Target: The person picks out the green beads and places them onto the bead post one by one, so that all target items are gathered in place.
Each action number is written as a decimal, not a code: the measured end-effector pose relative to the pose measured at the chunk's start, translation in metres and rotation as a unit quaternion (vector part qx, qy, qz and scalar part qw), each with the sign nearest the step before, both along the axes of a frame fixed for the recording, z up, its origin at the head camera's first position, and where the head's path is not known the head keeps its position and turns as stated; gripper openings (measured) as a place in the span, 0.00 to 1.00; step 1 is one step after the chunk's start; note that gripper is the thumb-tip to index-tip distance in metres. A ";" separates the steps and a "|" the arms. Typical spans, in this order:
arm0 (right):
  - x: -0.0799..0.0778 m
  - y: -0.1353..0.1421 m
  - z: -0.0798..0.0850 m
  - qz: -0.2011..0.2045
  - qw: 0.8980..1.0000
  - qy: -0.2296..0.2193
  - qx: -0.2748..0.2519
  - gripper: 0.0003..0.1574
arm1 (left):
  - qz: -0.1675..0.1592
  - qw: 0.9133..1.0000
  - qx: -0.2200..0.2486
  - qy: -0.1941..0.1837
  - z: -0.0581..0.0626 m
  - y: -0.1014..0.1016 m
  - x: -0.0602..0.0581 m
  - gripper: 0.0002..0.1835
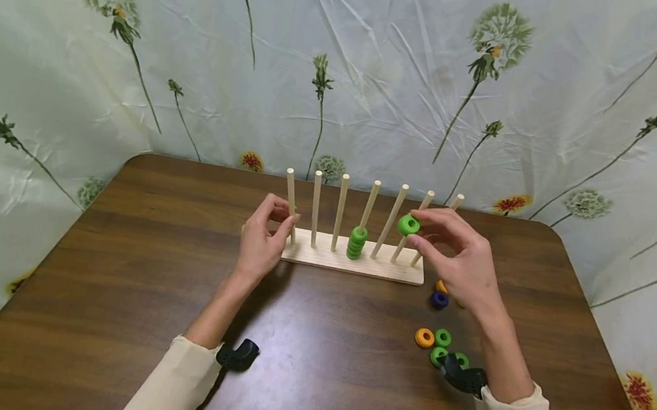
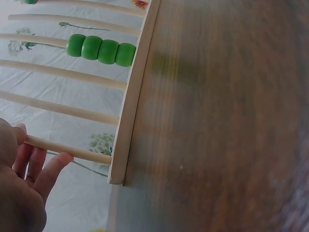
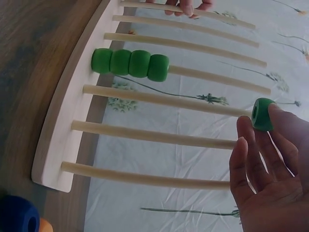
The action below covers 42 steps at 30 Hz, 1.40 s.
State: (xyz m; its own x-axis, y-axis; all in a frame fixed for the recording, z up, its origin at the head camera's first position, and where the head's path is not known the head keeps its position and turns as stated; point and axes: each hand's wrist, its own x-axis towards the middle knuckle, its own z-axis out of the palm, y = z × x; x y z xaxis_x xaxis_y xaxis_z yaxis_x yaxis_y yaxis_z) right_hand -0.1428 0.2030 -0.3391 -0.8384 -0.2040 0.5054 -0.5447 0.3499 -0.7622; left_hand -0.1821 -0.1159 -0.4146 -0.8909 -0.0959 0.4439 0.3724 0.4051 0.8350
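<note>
A wooden peg rack [image 1: 352, 266] stands on the table, with several upright pegs in a row. Several green beads [image 1: 356, 243] are stacked on its middle peg. At the rack's left end, my left hand [image 1: 263, 241] holds the outermost peg [image 2: 84, 153] between thumb and fingers. My right hand [image 1: 468, 265] pinches one green bead [image 1: 408, 225] by thumb and fingertips, up near the tops of the right-hand pegs. In the right wrist view this bead [image 3: 262, 114] shows its hole, turned toward the rack's base, and overlaps a peg's end.
Right of the rack lie a dark blue bead [image 1: 439, 299] and an orange bead [image 1: 442, 286]. Nearer me are another orange bead [image 1: 425, 338] and several green beads [image 1: 442, 338], partly under the right wrist's black strap [image 1: 463, 376]. A flowered curtain [image 1: 369, 115] hangs behind the table.
</note>
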 end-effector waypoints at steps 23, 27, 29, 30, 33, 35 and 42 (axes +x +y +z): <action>-0.008 -0.023 0.011 0.014 1.000 0.013 -0.020 0.26 | -0.002 1.000 0.008 -0.008 0.001 0.000 0.000 0.09; -0.010 -0.026 0.013 0.021 0.999 0.015 -0.025 0.25 | 0.000 1.000 0.012 -0.010 0.000 0.000 -0.001 0.09; -0.010 -0.027 0.014 0.024 0.999 0.014 -0.026 0.24 | 0.001 1.000 0.013 -0.009 -0.001 0.000 -0.001 0.09; -0.010 -0.027 0.014 0.024 0.999 0.013 -0.027 0.24 | 0.002 1.000 0.013 -0.009 -0.001 0.000 -0.001 0.09; -0.010 -0.029 0.016 0.022 0.999 0.013 -0.028 0.24 | 0.002 1.000 0.012 -0.008 -0.001 0.001 -0.001 0.09; -0.010 -0.030 0.017 0.020 0.999 0.014 -0.029 0.24 | 0.003 1.000 0.011 -0.008 -0.001 0.001 -0.001 0.08; -0.011 -0.035 0.022 0.019 0.999 0.015 -0.036 0.23 | 0.003 1.000 0.007 -0.007 0.000 0.001 0.000 0.08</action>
State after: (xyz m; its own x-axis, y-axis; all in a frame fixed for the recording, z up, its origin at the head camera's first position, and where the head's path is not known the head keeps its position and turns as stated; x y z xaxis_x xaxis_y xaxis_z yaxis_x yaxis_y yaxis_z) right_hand -0.1538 0.1677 -0.3172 -0.8156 -0.1964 0.5443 -0.5786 0.2732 -0.7685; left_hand -0.1819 -0.1146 -0.4147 -0.8964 -0.1073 0.4300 0.3580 0.3965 0.8453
